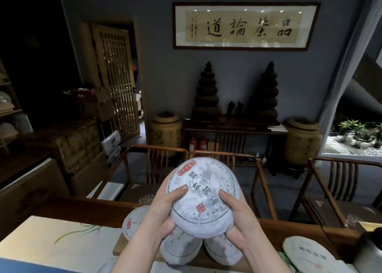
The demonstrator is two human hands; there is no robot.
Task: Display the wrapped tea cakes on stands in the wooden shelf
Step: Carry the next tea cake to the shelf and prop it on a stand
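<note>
Both hands hold one wrapped tea cake (203, 196) up in front of the chest, its printed face turned toward the camera and tilted back a little. The left hand (163, 214) cups its lower left edge with the thumb pressed flat on the paper face and the fingers curled behind; the right hand (237, 221) mirrors this on the lower right edge, thumb on top. Each hand is closed around the cake's rim, neither holding anything else. Below them more wrapped tea cakes (182, 250) lie in a loose pile on the wooden table (86, 208), with another cake (306, 254) apart at the right edge. A wooden shelf (8, 107) shows dimly at the far left, with pale round shapes on it, too dark to tell stands. The step in hand looks like carrying this cake over to that shelf. To do it well, support should stay at the rim and back, not on the thin wrapper, since pressing thumbs could crease or tear the paper. The label is best turned upright before the cake meets a stand, then lowered gently so its bottom edge seats squarely and it leans back without rolling.
</note>
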